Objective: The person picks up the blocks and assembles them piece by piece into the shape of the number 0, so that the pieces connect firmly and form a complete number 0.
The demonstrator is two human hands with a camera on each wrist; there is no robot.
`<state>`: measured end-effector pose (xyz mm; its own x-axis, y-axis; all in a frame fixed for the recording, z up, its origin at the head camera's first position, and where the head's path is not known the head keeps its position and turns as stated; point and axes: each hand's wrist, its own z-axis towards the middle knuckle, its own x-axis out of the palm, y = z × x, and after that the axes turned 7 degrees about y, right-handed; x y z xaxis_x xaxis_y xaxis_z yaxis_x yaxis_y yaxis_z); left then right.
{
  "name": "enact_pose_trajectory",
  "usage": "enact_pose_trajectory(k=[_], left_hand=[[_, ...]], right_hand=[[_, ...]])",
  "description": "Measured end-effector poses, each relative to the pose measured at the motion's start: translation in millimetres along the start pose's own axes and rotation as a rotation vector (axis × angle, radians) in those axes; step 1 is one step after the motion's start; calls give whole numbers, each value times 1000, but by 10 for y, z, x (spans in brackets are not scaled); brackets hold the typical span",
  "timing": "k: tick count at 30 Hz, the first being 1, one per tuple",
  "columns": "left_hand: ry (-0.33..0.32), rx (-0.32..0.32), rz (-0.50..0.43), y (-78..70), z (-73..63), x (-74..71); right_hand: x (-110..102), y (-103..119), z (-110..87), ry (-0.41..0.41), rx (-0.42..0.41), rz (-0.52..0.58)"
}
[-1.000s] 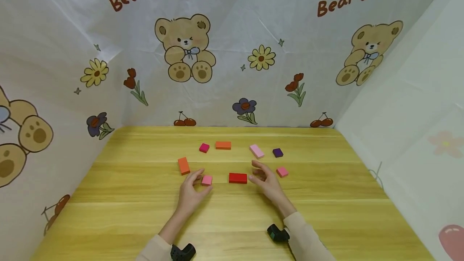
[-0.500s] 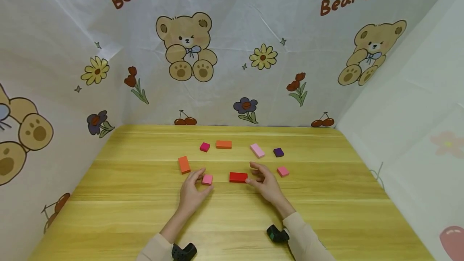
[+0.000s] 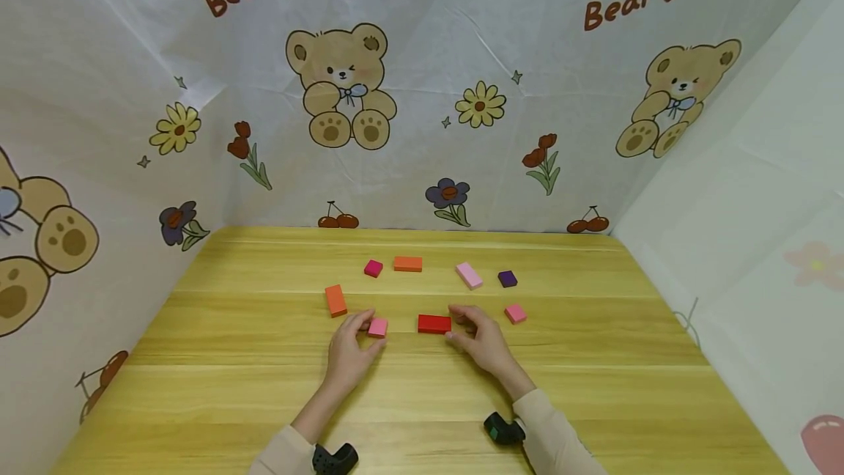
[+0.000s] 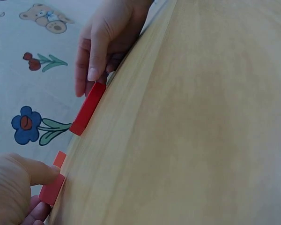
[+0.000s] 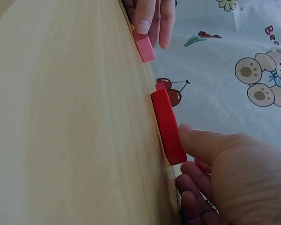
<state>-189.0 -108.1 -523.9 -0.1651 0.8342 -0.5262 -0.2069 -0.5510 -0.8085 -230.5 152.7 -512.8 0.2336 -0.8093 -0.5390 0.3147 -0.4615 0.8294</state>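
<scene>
Forearms (image 3: pixel 313 411) angled inward; left grip (image 3: pixel 349 350), right grip (image 3: pixel 486 341) facing, fingers (image 4: pixel 82 70) bent, thumbs (image 5: pixel 203 144) apart.

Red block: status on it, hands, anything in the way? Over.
Left hand open around a pink block. Right hand open at red block's right end. Red block flat on table. No block between the two.

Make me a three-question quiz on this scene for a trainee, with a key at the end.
1. Multiple choice: which block is nearest the thumb of the right grip?
A. Purple block
B. Red block
C. Light pink block

2. True or false: the two orange blocks touch each other.

3. Fill in the blank: in the head view, the thumb and index finger of the left grip lie on either side of a small ____ block.

Key: 1. B; 2. False; 3. Pink, for the pink block.
</scene>
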Motion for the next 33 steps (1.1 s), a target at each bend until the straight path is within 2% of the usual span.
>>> enact_pose_trajectory(k=[22,33], left_hand=[[-40,1,-71,-44,-20,3],[-54,22,-95,-31,-18,8]], right_hand=[[50,23,16,-39,-55,-170],[46,19,18,-46,-33,-179]])
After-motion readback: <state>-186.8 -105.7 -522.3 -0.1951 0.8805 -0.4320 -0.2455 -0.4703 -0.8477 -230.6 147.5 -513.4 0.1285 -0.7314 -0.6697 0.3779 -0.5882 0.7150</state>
